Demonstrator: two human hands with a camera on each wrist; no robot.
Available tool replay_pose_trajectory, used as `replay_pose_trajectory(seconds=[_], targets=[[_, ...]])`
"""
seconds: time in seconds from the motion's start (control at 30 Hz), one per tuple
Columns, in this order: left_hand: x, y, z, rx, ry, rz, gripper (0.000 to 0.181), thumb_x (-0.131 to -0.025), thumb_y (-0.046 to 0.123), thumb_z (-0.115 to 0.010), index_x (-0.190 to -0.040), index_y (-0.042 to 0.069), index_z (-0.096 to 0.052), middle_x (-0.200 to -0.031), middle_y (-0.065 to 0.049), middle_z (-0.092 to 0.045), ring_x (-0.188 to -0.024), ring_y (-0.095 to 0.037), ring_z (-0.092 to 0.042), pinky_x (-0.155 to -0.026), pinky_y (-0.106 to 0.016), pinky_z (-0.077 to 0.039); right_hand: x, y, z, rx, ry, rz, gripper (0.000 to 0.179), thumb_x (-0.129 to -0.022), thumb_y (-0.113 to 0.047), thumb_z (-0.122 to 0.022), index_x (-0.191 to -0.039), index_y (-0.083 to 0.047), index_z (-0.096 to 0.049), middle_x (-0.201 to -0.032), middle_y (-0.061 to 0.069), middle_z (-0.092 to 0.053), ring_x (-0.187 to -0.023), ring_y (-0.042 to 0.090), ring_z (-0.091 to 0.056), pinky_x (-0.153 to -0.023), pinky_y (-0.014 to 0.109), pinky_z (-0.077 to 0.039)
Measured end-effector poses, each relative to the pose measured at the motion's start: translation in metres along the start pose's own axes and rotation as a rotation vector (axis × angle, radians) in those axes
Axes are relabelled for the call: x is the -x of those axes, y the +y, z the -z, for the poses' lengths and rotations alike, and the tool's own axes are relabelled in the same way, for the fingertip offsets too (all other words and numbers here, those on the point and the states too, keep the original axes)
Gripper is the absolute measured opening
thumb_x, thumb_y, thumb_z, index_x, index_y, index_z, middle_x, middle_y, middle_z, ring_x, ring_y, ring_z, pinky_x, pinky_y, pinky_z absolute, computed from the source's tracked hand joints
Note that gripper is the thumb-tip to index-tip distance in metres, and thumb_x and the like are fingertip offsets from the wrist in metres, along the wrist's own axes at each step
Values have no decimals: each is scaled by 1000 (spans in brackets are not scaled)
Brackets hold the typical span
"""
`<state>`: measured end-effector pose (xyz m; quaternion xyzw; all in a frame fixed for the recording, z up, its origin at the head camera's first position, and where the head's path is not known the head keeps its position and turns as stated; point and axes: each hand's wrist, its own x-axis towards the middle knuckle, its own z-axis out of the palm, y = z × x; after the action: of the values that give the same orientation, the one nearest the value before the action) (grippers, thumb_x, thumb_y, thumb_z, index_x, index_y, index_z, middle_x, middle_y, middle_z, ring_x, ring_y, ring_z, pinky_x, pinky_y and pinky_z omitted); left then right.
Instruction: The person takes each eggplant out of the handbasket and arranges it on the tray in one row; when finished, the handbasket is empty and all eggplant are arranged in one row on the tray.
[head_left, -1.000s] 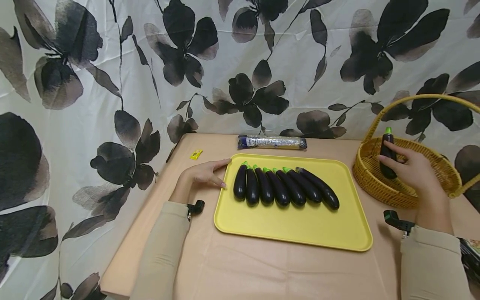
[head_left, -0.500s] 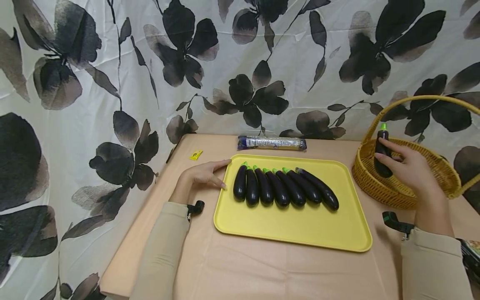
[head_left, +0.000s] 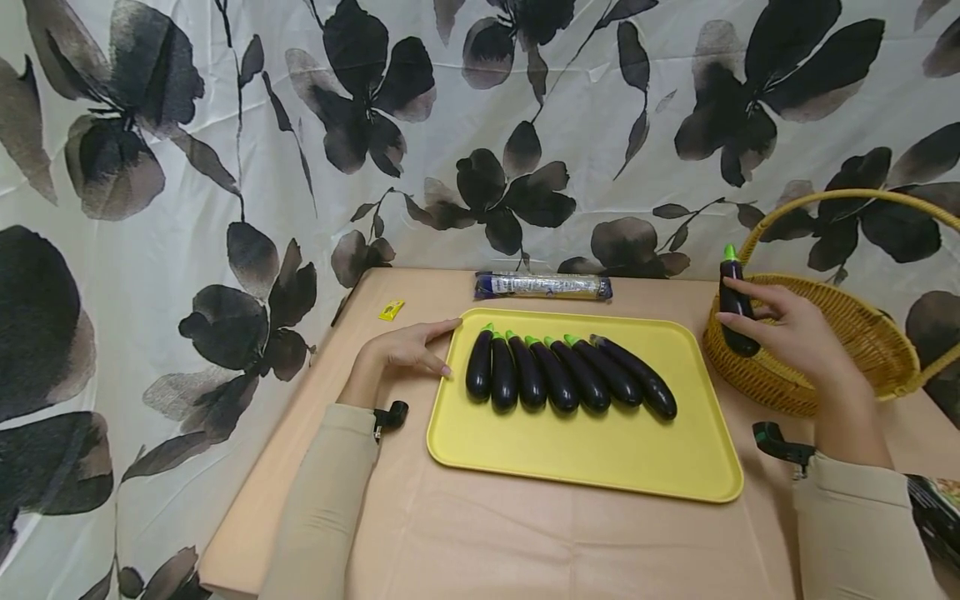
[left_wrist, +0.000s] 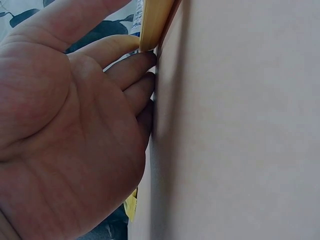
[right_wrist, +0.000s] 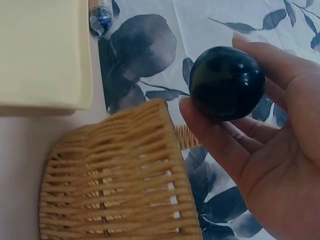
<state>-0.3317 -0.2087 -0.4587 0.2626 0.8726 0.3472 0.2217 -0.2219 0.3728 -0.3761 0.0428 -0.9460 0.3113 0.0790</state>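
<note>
In the head view, my right hand [head_left: 798,333] pinches a small dark eggplant [head_left: 737,304] between thumb and fingers. It hangs upright, green stem up, over the left rim of the wicker basket [head_left: 862,329]. The right wrist view shows the eggplant's round end [right_wrist: 227,84] between the fingers, above the basket's woven wall [right_wrist: 120,175]. A yellow tray [head_left: 570,458] carries several eggplants [head_left: 562,375] side by side, stems toward the back. At the tray's left edge, my left hand [head_left: 401,346] touches the rim with extended thumb and index finger; its other fingers are low beside the tabletop [left_wrist: 240,120].
A long blue plastic packet [head_left: 543,286] lies behind the tray. To the back left is a small yellow wrapper [head_left: 392,309]. The basket's tall arched handle [head_left: 840,196] rises at the right. A floral cloth [head_left: 480,125] hangs behind the table.
My right hand has carried the eggplant leftward, from above the basket's inside to its left rim. The left hand and the tray have stayed in place.
</note>
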Motion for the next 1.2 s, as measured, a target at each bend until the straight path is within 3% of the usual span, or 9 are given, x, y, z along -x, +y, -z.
replay_pose_trajectory(seconds=[0.07, 0.13, 0.3, 0.37, 0.5, 0.57, 0.73, 0.97, 1.2], targets=[[0, 0, 0, 9, -2, 1, 115, -76, 35, -94, -167, 17, -26, -174, 0, -23, -162, -19, -12, -133, -42, -12, -1, -3, -3, 4, -24, 14, 71, -99, -49, -68, -160, -23, -43, -151, 29, -44, -108, 26, -61, -62, 17, -51], [-1, 0, -1, 18, -5, 3, 115, -76, 35, -94, -167, 17, -26, -174, 1, -23, -162, -18, -12, -133, -42, -11, -2, -5, -5, 10, -43, 33, 68, -101, -47, -66, -160, -22, -43, -142, 27, -48, -108, 34, -56, -62, 18, -47], [-1, 0, -1, 28, -2, 6, 115, -76, 34, -94, -167, 17, -26, -174, 1, -22, -162, -19, -12, -133, -43, -11, -4, -6, -11, 24, -59, 88, 57, -106, -43, -59, -158, -23, -47, -112, 14, -53, -91, 22, -42, -64, 28, -37], [0, 1, -1, 28, -2, 8, 115, -76, 34, -94, -167, 17, -26, -174, 1, -22, -162, -20, -11, -133, -43, -11, -5, -6, -13, 16, -79, 95, 55, -108, -43, -54, -159, -24, -46, -119, 17, -54, -97, 22, -44, -71, 33, -40], [-1, 1, -1, 17, 0, 10, 115, -76, 35, -94, -167, 17, -26, -174, 1, -23, -162, -20, -12, -133, -43, -12, -8, -8, -16, -14, -145, 93, 54, -111, -42, -46, -161, -23, -40, -143, 25, -47, -118, 38, -48, -88, 50, -43], [-1, 0, -1, 15, 1, 10, 115, -76, 36, -94, -167, 17, -26, -174, 1, -23, -162, -20, -12, -133, -43, -12, -9, -10, -17, -23, -168, 97, 52, -112, -39, -44, -162, -23, -40, -149, 26, -44, -125, 42, -47, -92, 52, -44], [-1, 0, -1, 27, 1, 13, 115, -76, 34, -94, -167, 17, -26, -174, 0, -22, -162, -20, -12, -133, -42, -11, -10, -14, -20, -16, -189, 131, 50, -112, -33, -46, -160, -21, -43, -146, 24, -47, -117, 37, -49, -85, 40, -45], [-1, 1, -1, 25, 1, 10, 115, -76, 34, -94, -167, 16, -26, -174, 0, -23, -162, -19, -12, -133, -42, -11, -12, -17, -29, -6, -207, 151, 53, -106, -36, -61, -155, -21, -52, -115, 15, -51, -93, 24, -44, -66, 29, -40], [-2, 0, -1, 12, 0, 9, 115, -76, 35, -94, -167, 16, -26, -174, 0, -22, -162, -19, -12, -133, -42, -12, -15, -20, -39, -21, -261, 192, 52, -101, -31, -70, -151, -19, -58, -132, 17, -58, -97, 24, -50, -72, 25, -48]])
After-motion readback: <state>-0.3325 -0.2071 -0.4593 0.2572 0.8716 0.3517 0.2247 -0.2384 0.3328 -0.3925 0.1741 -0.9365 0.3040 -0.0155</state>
